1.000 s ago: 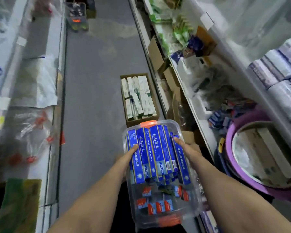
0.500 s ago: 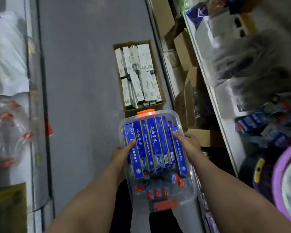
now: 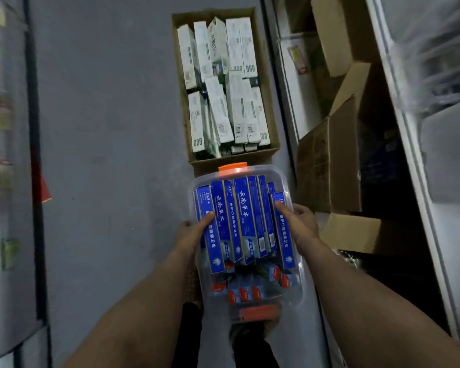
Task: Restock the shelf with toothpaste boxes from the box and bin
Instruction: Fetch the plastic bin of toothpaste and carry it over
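Observation:
A clear plastic bin with orange latches is held in front of me, filled with several blue toothpaste boxes standing on end. My left hand grips the bin's left side, thumb over the boxes. On the bin's right side my right hand grips it the same way, thumb on a blue box. Just beyond the bin, a brown cardboard box sits on the floor, holding several white toothpaste boxes.
Grey aisle floor runs ahead. Shelving on the right holds open cardboard cartons low down. Another shelf unit lines the left side. My legs show under the bin.
The view has tilted down and drawn closer to the floor and the cardboard box. Both hands keep the same hold on the bin.

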{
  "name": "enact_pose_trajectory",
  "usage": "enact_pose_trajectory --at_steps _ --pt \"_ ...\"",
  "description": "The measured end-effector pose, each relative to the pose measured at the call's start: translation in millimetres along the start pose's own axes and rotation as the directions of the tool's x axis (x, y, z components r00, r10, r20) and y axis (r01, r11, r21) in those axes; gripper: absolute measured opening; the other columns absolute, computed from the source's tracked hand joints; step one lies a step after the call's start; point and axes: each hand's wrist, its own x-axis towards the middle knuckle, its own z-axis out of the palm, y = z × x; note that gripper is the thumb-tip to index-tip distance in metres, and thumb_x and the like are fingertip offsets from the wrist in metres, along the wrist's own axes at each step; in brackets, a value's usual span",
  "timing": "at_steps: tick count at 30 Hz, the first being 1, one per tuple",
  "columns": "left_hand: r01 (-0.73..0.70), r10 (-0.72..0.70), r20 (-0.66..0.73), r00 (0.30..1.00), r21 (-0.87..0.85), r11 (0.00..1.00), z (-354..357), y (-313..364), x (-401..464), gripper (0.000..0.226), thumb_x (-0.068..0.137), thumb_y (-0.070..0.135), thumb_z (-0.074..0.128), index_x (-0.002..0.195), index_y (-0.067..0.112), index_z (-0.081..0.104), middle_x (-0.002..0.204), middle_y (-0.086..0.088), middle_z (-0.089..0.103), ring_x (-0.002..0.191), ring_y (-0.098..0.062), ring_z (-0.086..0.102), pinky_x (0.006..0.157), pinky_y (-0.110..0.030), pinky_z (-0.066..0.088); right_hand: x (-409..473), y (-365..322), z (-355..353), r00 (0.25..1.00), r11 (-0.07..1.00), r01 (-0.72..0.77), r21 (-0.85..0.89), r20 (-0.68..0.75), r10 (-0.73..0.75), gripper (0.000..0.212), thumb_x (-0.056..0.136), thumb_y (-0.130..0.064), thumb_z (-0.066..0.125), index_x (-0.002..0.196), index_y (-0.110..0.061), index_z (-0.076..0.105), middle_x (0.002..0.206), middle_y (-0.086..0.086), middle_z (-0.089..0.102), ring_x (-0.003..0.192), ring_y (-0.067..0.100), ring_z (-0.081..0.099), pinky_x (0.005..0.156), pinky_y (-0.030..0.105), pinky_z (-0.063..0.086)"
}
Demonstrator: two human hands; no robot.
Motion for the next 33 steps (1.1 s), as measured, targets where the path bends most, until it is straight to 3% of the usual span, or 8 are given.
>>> enact_pose_trajectory --at_steps 5,9,13,17,21,25,29,33 --pt "-0.007 0.007 -0.035 0.999 0.008 1.000 12 -7 50 0.065 0.085 0.049 0.072 0.130 0.008 0.049 0.097 0.001 0.061 0.072 -0.005 0.056 0.057 -0.024 0.039 49 2 16 0.999 0.999 0.032 -0.012 0.002 -0.032 0.072 0.078 -0.050 0.080 0.135 -0.018 0.051 0.093 -0.008 0.061 0.078 0.008 0.061 0.058 0.027 0.044" --pt "-0.002 0.003 -0.046 0.999 0.017 1.000 18 -8 80 0.070 0.084 0.050 0.072 0.134 0.008 0.046 0.108 -0.003 0.059 0.075 -0.005 0.055 0.059 -0.025 0.040 78 2 29 0.999 0.999 0.040 -0.021 0.012 -0.040 0.073 0.080 -0.050 0.078 0.139 -0.019 0.048 0.105 -0.001 0.065 0.076 0.008 0.060 0.057 0.028 0.044" --pt "-0.004 0.005 -0.052 0.999 0.022 1.000 24 -11 102 0.073 0.081 0.053 0.074 0.131 0.007 0.049 0.113 -0.005 0.066 0.079 -0.006 0.062 0.058 -0.025 0.041 99 5 36 0.998 0.999 0.043 -0.011 -0.046 -0.043 0.069 0.079 -0.047 0.081 0.135 -0.019 0.052 0.103 0.001 0.065 0.075 0.011 0.058 0.062 0.029 0.047" --pt "-0.028 0.029 -0.053 0.998 0.017 0.999 30 -15 105 0.075 0.073 0.059 0.077 0.123 0.010 0.049 0.109 -0.005 0.071 0.080 -0.014 0.072 0.060 -0.027 0.051 100 6 41 0.999 0.999 0.033 -0.042 -0.036 -0.035 0.074 0.085 -0.044 0.077 0.147 -0.021 0.043 0.136 0.009 0.058 0.092 0.021 0.057 0.079 0.037 0.050" --pt "-0.002 0.003 -0.030 1.000 0.031 1.000 33 0 88 0.071 0.076 0.060 0.074 0.118 0.009 0.048 0.108 -0.003 0.067 0.082 -0.016 0.067 0.064 -0.031 0.050 80 -9 36 1.000 0.998 -0.005 -0.068 0.017 0.006 0.089 0.084 -0.049 0.076 0.155 -0.021 0.032 0.154 0.013 0.043 0.131 0.036 0.051 0.106 0.054 0.046" --pt "-0.083 0.084 -0.018 0.996 0.037 0.996 36 35 51 0.034 0.089 0.051 0.067 0.099 0.022 0.053 0.098 0.000 0.063 0.074 -0.010 0.059 0.063 -0.028 0.045 36 -40 19 0.998 0.992 0.047 -0.116 0.055 -0.041 0.072 0.088 -0.048 0.071 0.148 -0.017 0.044 0.145 0.010 0.053 0.123 0.030 0.057 0.094 0.040 0.049" --pt "-0.123 0.123 -0.017 0.992 -0.005 0.992 33 87 -15 0.058 0.084 0.059 0.069 0.123 0.018 0.057 0.107 -0.008 0.072 0.085 -0.021 0.070 0.060 -0.029 0.049 -30 -82 -1 0.991 0.990 0.106 -0.089 0.086 -0.099 0.039 0.093 -0.040 0.068 0.122 -0.015 0.062 0.098 -0.002 0.064 0.080 0.009 0.058 0.062 0.024 0.042" --pt "-0.208 0.209 0.026 0.977 -0.049 0.977 21 142 -105 0.053 0.087 0.054 0.069 0.118 0.013 0.056 0.099 -0.003 0.067 0.082 -0.016 0.065 0.078 -0.035 0.053 -113 -127 -21 0.986 0.990 0.143 -0.014 0.084 -0.142 0.018 0.094 -0.037 0.067 0.085 -0.022 0.064 0.084 -0.002 0.063 0.073 0.008 0.055 0.061 0.026 0.041"
